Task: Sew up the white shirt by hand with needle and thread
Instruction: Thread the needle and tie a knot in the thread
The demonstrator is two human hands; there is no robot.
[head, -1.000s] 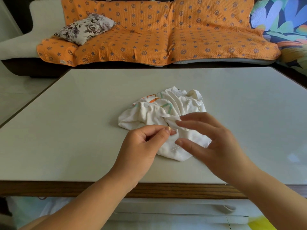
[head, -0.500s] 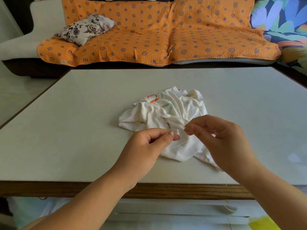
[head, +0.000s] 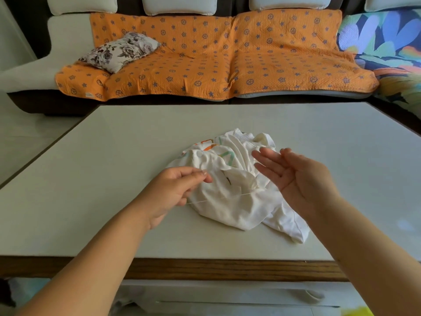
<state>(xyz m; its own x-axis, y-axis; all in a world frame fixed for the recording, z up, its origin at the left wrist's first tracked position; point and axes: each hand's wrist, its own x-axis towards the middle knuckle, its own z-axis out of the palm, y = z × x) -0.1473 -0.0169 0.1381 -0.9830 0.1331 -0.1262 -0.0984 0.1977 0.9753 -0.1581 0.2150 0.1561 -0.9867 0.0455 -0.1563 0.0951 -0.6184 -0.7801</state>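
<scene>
A crumpled white shirt (head: 237, 201) with orange and green print lies on the pale table (head: 114, 179). My left hand (head: 173, 190) sits at the shirt's left edge, thumb and forefinger pinched together, apparently on the needle, which is too small to make out. A thin white thread (head: 218, 198) runs from under that hand rightward across the shirt. My right hand (head: 293, 176) hovers over the shirt's right side, palm turned up and fingers straight, holding nothing.
The table's wooden front edge (head: 205, 267) runs just above my forearms. Behind the table stands a sofa with an orange patterned cover (head: 216, 58), a floral cushion (head: 120, 51) and a colourful cushion (head: 387, 35) at the right.
My right hand let go of the pinch near the left fingertips and moved right, opening palm-up. The left hand drew back to the left, and the thread now shows stretched across the shirt.
</scene>
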